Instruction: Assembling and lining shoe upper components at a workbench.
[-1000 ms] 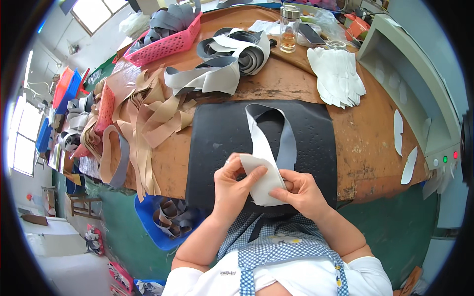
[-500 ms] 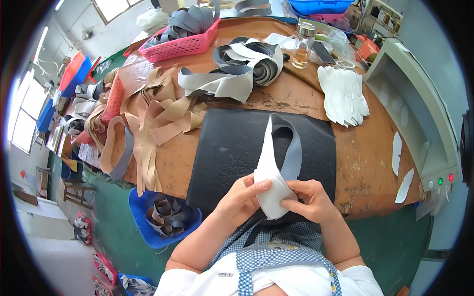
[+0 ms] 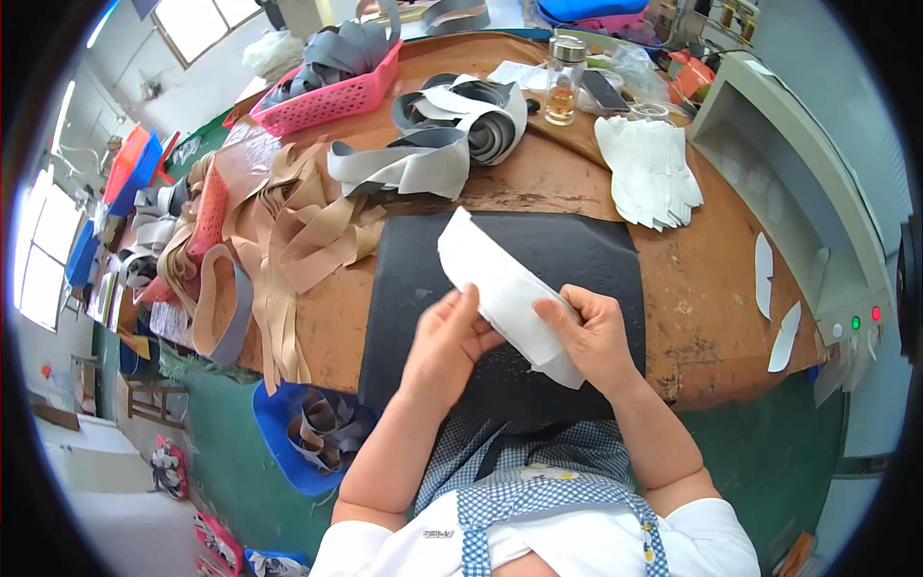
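Observation:
A white fabric band (image 3: 505,279) slants over the black mat (image 3: 409,279), its far end up and to the left. My right hand (image 3: 598,337) grips its near right part, thumb on top and fingers underneath. At the band's lower left edge is my left hand (image 3: 444,346), thumb against the edge and fingers curled in beside it. The band's underside is hidden, and so are some of the fingertips. Beyond the mat lie coiled grey and white bands (image 3: 399,162). A fanned stack of white pieces (image 3: 649,173) lies to the right.
Tan strips (image 3: 279,279) spread over the table's left side, behind a blue basin (image 3: 288,452) below its edge. A pink basket (image 3: 332,96) of grey bands stands far left. A glass bottle (image 3: 564,82) stands at the back; a grey machine (image 3: 798,192) is at right.
The band was upright with its grey loop showing; now it lies slanted, white face up, with its far end swung left. My left hand has shifted from its face to its edge.

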A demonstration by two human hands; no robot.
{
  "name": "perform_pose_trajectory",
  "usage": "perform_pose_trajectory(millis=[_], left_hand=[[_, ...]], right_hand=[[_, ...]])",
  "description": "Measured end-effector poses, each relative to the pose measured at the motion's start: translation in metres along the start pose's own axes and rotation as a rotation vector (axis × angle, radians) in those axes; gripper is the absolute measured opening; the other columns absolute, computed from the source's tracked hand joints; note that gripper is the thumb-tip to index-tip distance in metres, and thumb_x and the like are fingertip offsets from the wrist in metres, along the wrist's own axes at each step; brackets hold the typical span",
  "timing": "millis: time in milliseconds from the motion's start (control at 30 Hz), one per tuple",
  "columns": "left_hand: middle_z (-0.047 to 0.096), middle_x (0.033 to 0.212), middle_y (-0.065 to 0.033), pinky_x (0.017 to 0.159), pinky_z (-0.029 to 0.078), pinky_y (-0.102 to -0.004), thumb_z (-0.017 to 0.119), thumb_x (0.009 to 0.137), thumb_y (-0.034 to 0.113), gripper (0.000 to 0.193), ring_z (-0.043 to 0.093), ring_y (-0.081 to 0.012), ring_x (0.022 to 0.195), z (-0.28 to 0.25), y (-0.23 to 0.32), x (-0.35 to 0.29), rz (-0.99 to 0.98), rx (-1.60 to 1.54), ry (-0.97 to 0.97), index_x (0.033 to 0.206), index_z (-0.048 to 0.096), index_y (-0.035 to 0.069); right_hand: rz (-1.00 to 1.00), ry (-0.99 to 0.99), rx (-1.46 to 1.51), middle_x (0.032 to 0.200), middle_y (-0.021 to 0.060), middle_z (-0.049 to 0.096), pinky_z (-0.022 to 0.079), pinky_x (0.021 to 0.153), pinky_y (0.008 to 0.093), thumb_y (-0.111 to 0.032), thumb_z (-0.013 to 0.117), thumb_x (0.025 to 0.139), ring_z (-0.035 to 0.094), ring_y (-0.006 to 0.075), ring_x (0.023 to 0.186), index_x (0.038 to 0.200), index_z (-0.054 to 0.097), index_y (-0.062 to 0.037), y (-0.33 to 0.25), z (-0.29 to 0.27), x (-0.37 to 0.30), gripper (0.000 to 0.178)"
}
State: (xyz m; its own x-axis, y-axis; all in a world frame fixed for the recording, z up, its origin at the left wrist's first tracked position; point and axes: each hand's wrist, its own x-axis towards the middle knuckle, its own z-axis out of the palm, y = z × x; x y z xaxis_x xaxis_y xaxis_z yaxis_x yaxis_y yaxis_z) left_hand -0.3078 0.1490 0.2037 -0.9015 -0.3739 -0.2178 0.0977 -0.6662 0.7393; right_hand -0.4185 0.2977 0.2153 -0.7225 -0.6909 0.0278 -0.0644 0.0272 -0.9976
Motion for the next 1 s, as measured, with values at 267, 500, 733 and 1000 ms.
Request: perform_pose_trajectory(millis=[267,500,733,1000], left_hand=[[0.067,0.101,-0.0062,0.086,0.051,-0.0277,0.071,0.087,0.008,0.029,0.062,-0.0122,0.094,0.011,-0.023,-0.018,0.017,0.201,-0.022,0.112,0.061,-0.002],[0.063,0.112,-0.008,0.091,0.047,-0.0274,0.067,0.088,0.001,0.033,0.06,-0.0129,0.098,0.021,-0.029,-0.019,0.267,0.211,0.053,0.118,0.055,-0.004],[0.069,0.09,-0.0043,0.076,0.049,-0.0228,0.069,0.087,0.001,0.014,0.063,-0.0095,0.082,0.0,-0.019,-0.016,0.271,0.129,0.142,0.1,0.066,-0.002],[0.067,0.088,-0.0034,0.07,0.051,-0.0236,0.064,0.093,0.015,0.02,0.062,-0.0095,0.073,-0.003,-0.004,-0.01,0.114,0.07,0.043,0.107,0.064,0.0]], right_hand=[[-0.1,0.184,-0.018,0.052,-0.0003,0.041,0.031,0.044,0.0272,-0.035,0.061,0.096,0.035,0.0047,0.053,0.063,0.051,0.0018,0.017,0.021,0.02,0.05],[-0.179,0.26,-0.115,0.056,-0.0009,0.043,0.033,0.048,0.0277,-0.035,0.051,0.101,0.035,0.0062,0.056,0.071,0.053,-0.0001,0.007,0.03,0.021,0.046],[-0.025,-0.068,0.193,0.073,-0.0048,0.054,0.039,0.062,0.0185,-0.033,0.054,0.1,0.046,0.0015,0.069,0.083,0.056,-0.0043,0.0,0.018,0.01,0.033],[0.07,-0.176,0.509,0.075,-0.0034,0.06,0.042,0.061,0.0197,-0.021,0.063,0.095,0.051,0.0019,0.069,0.084,0.063,-0.0037,0.009,0.008,0.015,0.02]])
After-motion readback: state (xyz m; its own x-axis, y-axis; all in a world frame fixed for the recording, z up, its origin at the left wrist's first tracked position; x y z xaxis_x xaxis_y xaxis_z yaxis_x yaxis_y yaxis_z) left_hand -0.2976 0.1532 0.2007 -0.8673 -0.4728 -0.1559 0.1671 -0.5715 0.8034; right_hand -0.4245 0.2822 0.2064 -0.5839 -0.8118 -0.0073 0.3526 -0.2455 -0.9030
